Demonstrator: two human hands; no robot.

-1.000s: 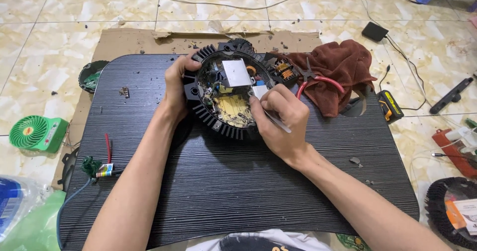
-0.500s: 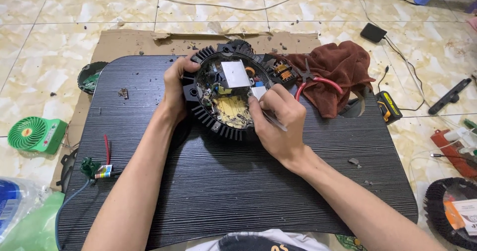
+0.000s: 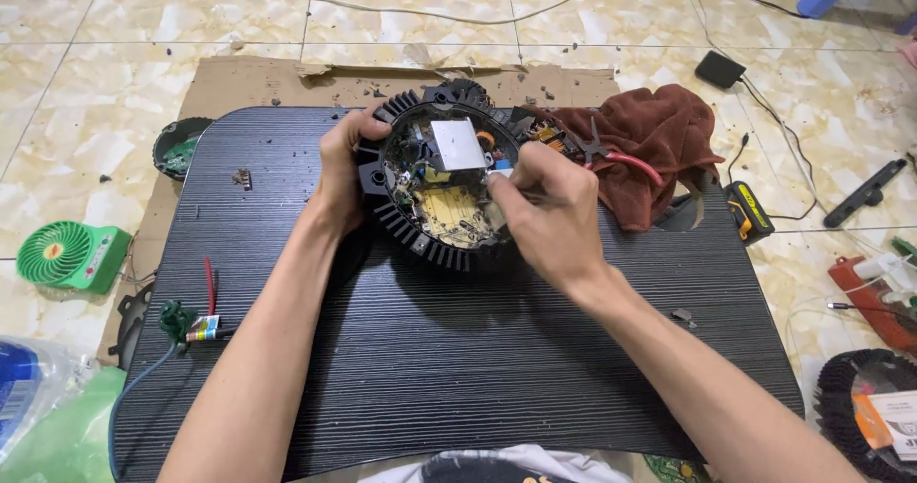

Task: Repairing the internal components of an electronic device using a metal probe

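My left hand (image 3: 342, 172) clamps the finned round housing's (image 3: 420, 239) left rim | right hand (image 3: 544, 217) pinches what looks like a thin tool | circuit board (image 3: 454, 211) just under my fingertips

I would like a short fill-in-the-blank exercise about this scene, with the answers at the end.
1. The left hand grips the rim of a round, finned ____ housing.
2. The right hand holds a thin tool over the ____ inside the housing.
3. A brown ____ lies right of the housing.
4. A small ____ fan sits on the floor.

Answers: black; circuit board; cloth; green
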